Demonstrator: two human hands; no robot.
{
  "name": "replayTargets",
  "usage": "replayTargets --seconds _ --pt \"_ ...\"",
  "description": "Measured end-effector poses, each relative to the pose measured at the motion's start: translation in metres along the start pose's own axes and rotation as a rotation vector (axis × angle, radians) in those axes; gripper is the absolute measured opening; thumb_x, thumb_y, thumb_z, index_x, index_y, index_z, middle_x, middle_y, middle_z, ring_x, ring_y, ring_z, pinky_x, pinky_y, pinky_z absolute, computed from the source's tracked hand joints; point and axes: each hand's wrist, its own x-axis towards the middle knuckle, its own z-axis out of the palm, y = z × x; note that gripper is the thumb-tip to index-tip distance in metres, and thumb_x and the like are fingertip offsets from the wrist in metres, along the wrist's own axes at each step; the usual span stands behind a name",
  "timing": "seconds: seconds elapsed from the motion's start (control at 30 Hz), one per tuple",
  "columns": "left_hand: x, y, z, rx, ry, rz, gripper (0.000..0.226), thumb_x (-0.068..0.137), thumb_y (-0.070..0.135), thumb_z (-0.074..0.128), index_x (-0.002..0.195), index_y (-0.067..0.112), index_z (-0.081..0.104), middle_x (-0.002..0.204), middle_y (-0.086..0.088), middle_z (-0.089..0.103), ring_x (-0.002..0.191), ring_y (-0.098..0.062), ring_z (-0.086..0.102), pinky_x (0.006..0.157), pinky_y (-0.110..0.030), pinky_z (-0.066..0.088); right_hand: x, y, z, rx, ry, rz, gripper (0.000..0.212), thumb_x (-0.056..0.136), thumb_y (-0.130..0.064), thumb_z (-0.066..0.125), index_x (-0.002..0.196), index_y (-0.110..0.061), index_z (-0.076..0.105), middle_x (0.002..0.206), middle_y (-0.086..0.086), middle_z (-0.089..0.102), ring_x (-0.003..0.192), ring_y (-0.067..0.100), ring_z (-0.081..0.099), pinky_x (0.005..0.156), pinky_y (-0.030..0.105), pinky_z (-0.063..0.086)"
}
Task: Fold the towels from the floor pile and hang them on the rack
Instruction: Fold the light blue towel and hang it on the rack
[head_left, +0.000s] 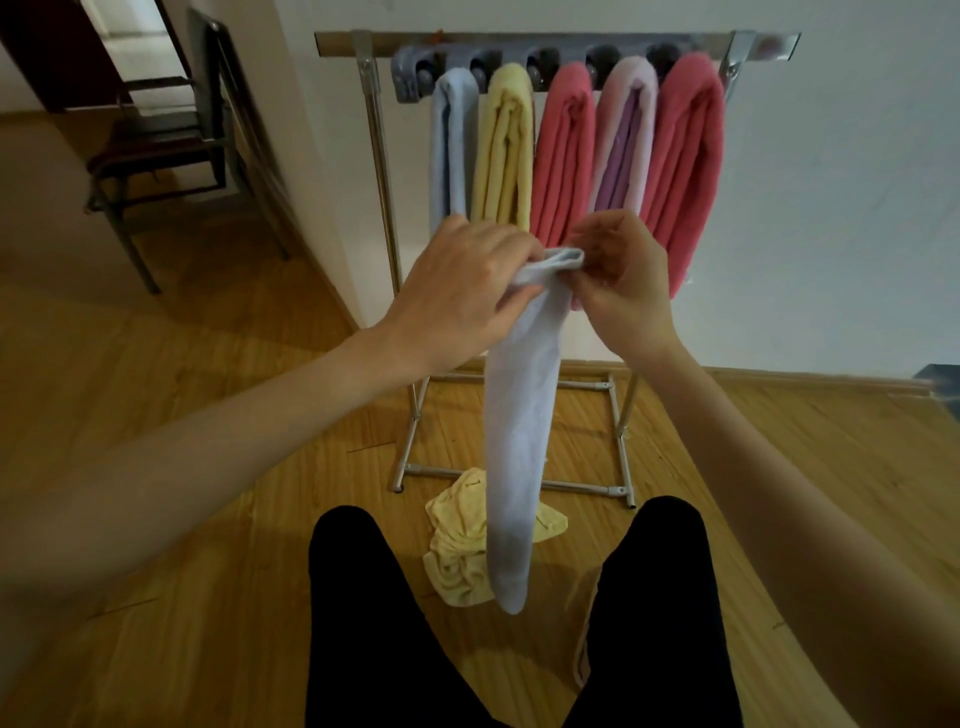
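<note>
Both hands, left hand (457, 291) and right hand (621, 286), are pinching the pale blue towel (517, 441) with fingers clamped on its top fold; a yellow towel (457, 561) is lying far below them.

Dark metal chair (156, 150) on wooden floor (182, 415), by a doorway (130, 41)

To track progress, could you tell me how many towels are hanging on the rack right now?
5, left to right on the rack: light blue towel, yellow towel, pink towel, lilac towel, second pink towel. The hands hide their lower ends.
</note>
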Motion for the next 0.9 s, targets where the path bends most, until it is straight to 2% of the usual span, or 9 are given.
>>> replayTargets --seconds 0.13,0.23,0.3,0.37,0.43,0.53,0.73,0.8,0.9 --pt "-0.017 -0.003 0.002 -0.02 0.075 -0.087 0.029 0.089 0.027 0.063 0.114 0.012 0.06 0.107 -0.003 0.064 0.101 -0.016 0.053 0.09 -0.02 0.029 0.002 0.002 0.008 0.036 0.006 0.019 0.035 0.078 0.018 0.056 0.11 0.006 0.052 0.097 0.01 0.061 0.087 0.007 0.064 0.073 0.021 0.055" --pt "-0.044 -0.002 0.019 -0.112 0.176 -0.321 0.045 0.084 0.03 0.066 0.121 0.01 0.054 0.118 -0.007 0.054 0.113 -0.014 0.046 0.098 -0.018 0.034 -0.001 0.005 0.014 0.083 -0.035 0.088 0.034 0.078 0.014 0.061 0.11 0.003 0.054 0.092 0.001 0.06 0.083 0.002 0.063 0.069 0.021 0.055" --pt "-0.067 0.001 0.034 -0.302 0.12 -0.509 0.074 0.074 0.035 0.076 0.134 0.011 0.041 0.131 -0.004 0.044 0.122 -0.009 0.04 0.103 -0.015 0.033 -0.002 0.006 0.017 0.133 -0.033 0.157 0.034 0.078 0.011 0.063 0.11 0.001 0.055 0.09 0.001 0.062 0.081 0.006 0.064 0.068 0.025 0.057" --pt "-0.09 0.003 0.054 -0.461 -0.071 -0.695 0.088 0.066 0.035 0.083 0.138 0.015 0.035 0.136 0.004 0.041 0.123 -0.003 0.04 0.101 -0.014 0.035 -0.002 0.007 0.018 0.181 -0.036 0.229 0.035 0.077 0.011 0.064 0.109 0.0 0.055 0.085 -0.001 0.063 0.079 0.011 0.064 0.066 0.03 0.058" --pt "-0.115 0.003 0.079 -0.597 -0.264 -0.856 0.083 0.064 0.034 0.085 0.134 0.02 0.042 0.131 0.01 0.048 0.117 -0.002 0.046 0.1 -0.021 0.041 -0.001 0.005 0.018 0.204 -0.041 0.277 0.035 0.077 0.011 0.064 0.109 -0.002 0.055 0.083 -0.001 0.062 0.08 0.016 0.062 0.066 0.032 0.059" --pt "-0.142 0.005 0.112 -0.795 -0.332 -0.996 0.059 0.068 0.026 0.084 0.119 0.016 0.058 0.114 0.004 0.063 0.107 -0.012 0.059 0.094 -0.035 0.051 0.001 0.003 0.016 0.196 -0.035 0.311 0.034 0.078 0.01 0.064 0.109 -0.002 0.055 0.084 0.002 0.062 0.083 0.018 0.063 0.067 0.033 0.059" --pt "-0.152 0.021 0.163 -0.806 -0.43 -1.15 0.032 0.073 0.03 0.08 0.095 0.011 0.067 0.093 -0.003 0.07 0.089 -0.018 0.066 0.078 -0.032 0.055 0.004 -0.003 0.003 0.266 0.011 0.375 0.036 0.075 0.013 0.065 0.107 -0.002 0.056 0.09 0.009 0.062 0.086 0.022 0.064 0.066 0.032 0.058" --pt "-0.155 0.025 0.171 -0.862 -0.436 -1.191 0.029 0.074 0.034 0.079 0.09 0.011 0.069 0.089 -0.005 0.071 0.087 -0.02 0.067 0.077 -0.035 0.056 0.006 -0.002 -0.003 0.324 0.076 0.406 0.036 0.073 0.012 0.065 0.105 -0.003 0.057 0.085 0.007 0.062 0.08 0.022 0.063 0.064 0.033 0.056" --pt "-0.161 0.027 0.18 -0.947 -0.471 -1.26 0.033 0.077 0.037 0.076 0.094 0.009 0.07 0.094 -0.007 0.071 0.093 -0.023 0.067 0.083 -0.039 0.055 0.008 0.01 -0.013 0.333 0.327 0.473 0.03 0.073 0.011 0.062 0.097 -0.008 0.057 0.081 0.006 0.059 0.073 0.021 0.059 0.059 0.033 0.053"
